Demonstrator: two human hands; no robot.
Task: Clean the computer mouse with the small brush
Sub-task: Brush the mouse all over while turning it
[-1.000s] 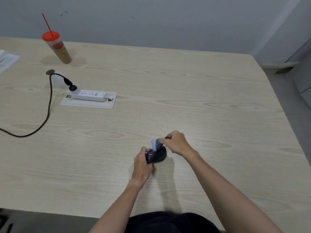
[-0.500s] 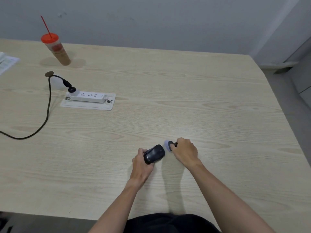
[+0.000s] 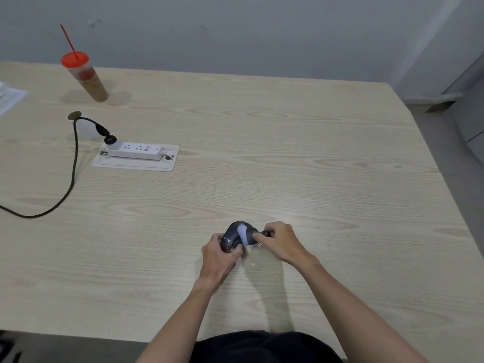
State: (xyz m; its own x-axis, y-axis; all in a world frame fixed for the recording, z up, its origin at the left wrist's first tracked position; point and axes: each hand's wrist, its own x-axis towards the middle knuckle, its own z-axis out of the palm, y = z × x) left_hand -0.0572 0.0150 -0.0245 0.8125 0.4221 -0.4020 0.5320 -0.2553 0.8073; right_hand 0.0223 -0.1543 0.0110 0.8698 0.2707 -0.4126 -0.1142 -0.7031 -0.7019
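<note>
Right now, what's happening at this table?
A person is cleaning a dark computer mouse at the near middle of the wooden table. The left hand grips the mouse at its near end, and the right hand holds a small brush whose pale bristles lie across the mouse's top. Farther off to the left sit a power strip and a drink cup with a red lid, both untouched.

A pale wooden table point(image 3: 288, 153) carries a red-lidded cup point(image 3: 86, 79), a white power strip point(image 3: 136, 150), and papers point(image 3: 9, 96).
</note>
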